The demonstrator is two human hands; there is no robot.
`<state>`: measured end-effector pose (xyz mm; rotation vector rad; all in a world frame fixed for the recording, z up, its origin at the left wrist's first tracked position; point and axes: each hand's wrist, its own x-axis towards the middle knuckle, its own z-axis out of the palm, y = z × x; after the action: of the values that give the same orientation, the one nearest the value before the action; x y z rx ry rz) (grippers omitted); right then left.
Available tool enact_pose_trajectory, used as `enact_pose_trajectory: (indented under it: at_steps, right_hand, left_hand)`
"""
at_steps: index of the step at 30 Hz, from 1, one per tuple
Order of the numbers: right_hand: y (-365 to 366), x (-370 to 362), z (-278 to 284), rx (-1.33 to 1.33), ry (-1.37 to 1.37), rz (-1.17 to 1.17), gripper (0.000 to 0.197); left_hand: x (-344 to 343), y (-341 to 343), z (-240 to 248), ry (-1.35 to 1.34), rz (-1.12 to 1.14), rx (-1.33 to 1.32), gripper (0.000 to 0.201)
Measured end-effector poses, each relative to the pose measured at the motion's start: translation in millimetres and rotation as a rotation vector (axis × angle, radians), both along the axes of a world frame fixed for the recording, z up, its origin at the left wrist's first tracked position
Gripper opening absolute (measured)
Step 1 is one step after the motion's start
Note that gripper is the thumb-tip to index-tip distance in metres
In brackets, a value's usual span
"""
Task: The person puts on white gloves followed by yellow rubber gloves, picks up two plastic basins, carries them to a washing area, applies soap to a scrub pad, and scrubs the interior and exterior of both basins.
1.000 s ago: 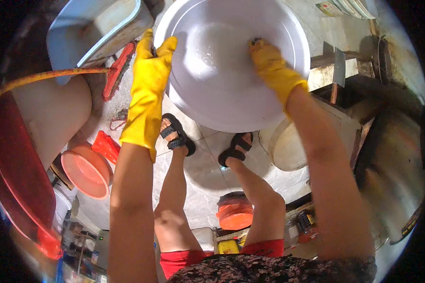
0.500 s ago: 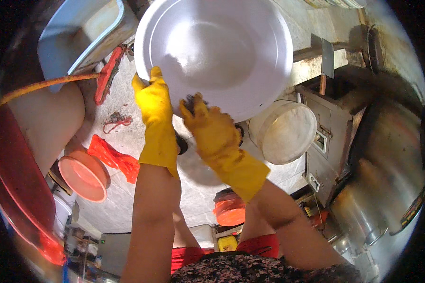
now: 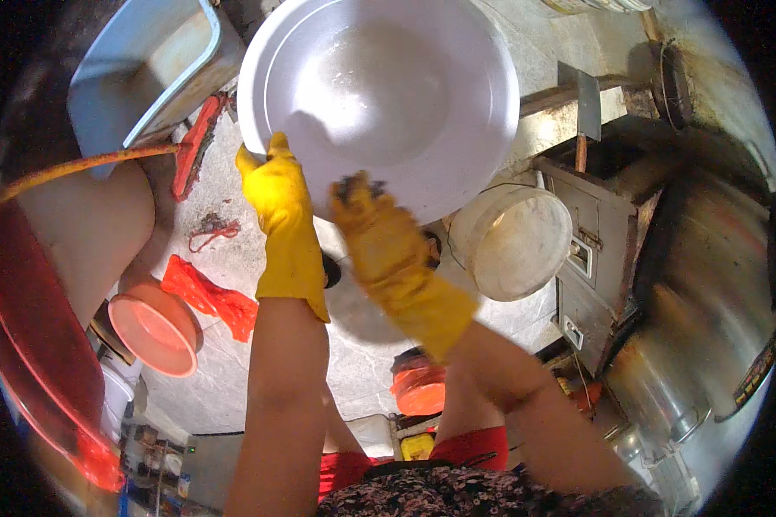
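Note:
A large pale lavender basin is tipped up in front of me, its shiny inside facing me. My left hand, in a yellow rubber glove, grips its rim at the near left, thumb apart from the fingers. Against the near wall of the basin, my right hand, gloved in stained yellow, presses a dark scouring pad. Motion blurs this hand a little, and its fingers partly hide the pad.
A round whitish bucket stands right of the basin, beside metal cabinets. To the left are a blue tub, a red-headed broom, a pink bowl and a red plastic bag on the tiled floor.
The basin has shifted slightly left, along with both hands. My right hand and the scouring pad have moved a little left along the near wall. The left hand keeps its grip.

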<state>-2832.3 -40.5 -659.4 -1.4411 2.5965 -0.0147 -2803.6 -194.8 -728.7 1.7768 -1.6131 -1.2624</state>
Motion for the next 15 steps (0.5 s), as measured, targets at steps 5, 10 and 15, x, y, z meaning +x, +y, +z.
enact_pose_trajectory:
  at_steps: [5, 10, 15]
  right_hand:
    - [11.1, 4.0, -6.3, -0.013, -0.049, 0.006, 0.043]
    - [115.1, -95.8, -25.6, -0.117, 0.031, 0.042, 0.070]
    - [65.5, -17.2, -26.1, -0.028, 0.002, 0.021, 0.068]
  left_hand:
    - [16.5, -4.9, -18.6, 0.058, 0.021, 0.043, 0.047]
    - [-1.1, -2.5, 15.8, 0.034, -0.035, 0.101, 0.047]
    - [2.0, -1.9, 0.8, -0.074, 0.041, 0.055, 0.049]
